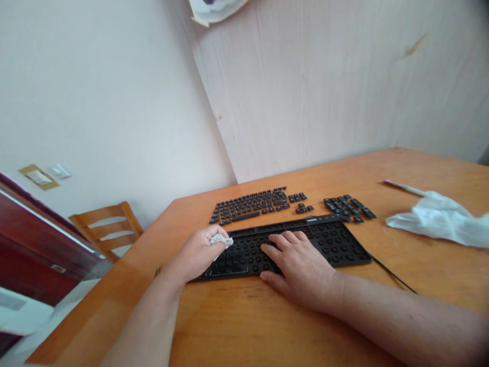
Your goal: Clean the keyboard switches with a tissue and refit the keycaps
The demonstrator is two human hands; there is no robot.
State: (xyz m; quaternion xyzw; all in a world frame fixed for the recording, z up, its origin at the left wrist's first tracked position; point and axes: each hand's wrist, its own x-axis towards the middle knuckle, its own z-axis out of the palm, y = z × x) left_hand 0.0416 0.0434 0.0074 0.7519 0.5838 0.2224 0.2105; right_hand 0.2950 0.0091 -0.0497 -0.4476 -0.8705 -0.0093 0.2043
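Observation:
A black keyboard base [332,243] with its keycaps off lies on the wooden table, its bare key sockets showing. My left hand [198,252] is closed around a crumpled white wipe [220,239] at the left end of the base. Spread over the middle of the base, my right hand [300,265] rests with fingers apart and holds nothing. Behind the base, loose black keycaps [248,205] are laid out in rows like a keyboard. To their right sits a separate group of number-pad keycaps [346,205].
At the right lie a white cloth [439,219] and a thin stick-like tool [403,187] partly under it. A cable [395,276] runs from the base's right end. The table [229,326] meets a pale panel behind; a wooden chair [109,229] stands left.

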